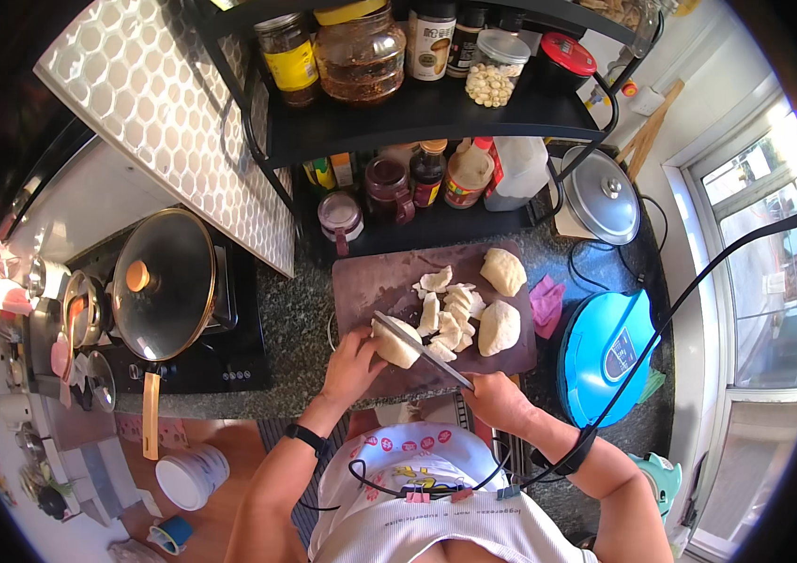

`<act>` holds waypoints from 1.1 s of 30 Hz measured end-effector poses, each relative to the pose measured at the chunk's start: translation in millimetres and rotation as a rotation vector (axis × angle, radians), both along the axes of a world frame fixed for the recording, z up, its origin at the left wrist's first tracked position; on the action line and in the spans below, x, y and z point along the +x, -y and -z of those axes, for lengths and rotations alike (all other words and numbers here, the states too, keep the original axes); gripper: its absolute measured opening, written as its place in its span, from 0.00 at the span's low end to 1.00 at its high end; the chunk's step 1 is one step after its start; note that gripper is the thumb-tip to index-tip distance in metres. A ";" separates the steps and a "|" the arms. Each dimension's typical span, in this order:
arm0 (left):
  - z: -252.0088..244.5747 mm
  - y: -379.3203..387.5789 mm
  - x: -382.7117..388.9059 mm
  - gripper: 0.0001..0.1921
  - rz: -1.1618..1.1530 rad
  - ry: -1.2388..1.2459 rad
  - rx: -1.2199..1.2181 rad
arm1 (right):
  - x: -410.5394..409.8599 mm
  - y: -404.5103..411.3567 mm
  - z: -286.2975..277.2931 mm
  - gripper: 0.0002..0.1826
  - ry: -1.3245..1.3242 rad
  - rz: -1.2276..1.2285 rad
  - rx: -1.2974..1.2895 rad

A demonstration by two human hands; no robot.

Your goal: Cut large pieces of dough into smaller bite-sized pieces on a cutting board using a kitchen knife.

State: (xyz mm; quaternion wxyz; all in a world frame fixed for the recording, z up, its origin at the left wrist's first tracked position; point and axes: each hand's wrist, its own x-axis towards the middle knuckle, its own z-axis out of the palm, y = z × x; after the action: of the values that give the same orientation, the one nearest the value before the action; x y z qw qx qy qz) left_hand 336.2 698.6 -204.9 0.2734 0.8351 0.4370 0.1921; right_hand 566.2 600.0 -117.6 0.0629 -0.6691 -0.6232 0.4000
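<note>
My left hand (354,364) steadies a pale, rounded bun (396,346) at the front left of a dark brown cutting board (363,281). In my right hand (498,400) is the handle of a kitchen knife (433,357). Its blade lies across the top of that bun, slanting from upper left to lower right; how deep it sits I cannot tell. Behind the blade, several cut white pieces (451,317) are heaped mid-board. Two uncut buns, one at the back (504,271) and one nearer (499,329), rest along the board's right side.
Left of the board, a lidded pan (162,285) stands on a black gas hob (243,352), its handle reaching past the counter edge. A black rack (426,119) of jars and bottles rises behind. A pink cloth (547,306), blue appliance (606,359) and lidded metal pot (599,195) are at right.
</note>
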 end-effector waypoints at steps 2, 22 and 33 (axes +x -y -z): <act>0.7 -2.0 0.6 0.22 0.165 -0.010 0.109 | -2.5 -0.8 -3.4 0.13 -0.002 -0.007 0.008; 12.0 -17.1 8.2 0.18 0.124 0.170 0.006 | -29.2 -37.2 -15.9 0.11 0.189 0.026 -0.258; 15.7 -12.5 8.3 0.16 0.087 0.193 -0.079 | -48.0 -62.5 19.6 0.10 0.315 -0.163 -0.311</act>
State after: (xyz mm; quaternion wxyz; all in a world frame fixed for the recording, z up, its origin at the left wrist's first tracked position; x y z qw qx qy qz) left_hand 344.5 711.1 -220.6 0.3550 0.8195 0.3793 0.2420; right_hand 518.2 662.5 -137.2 -0.1715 -0.6724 -0.6081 0.3855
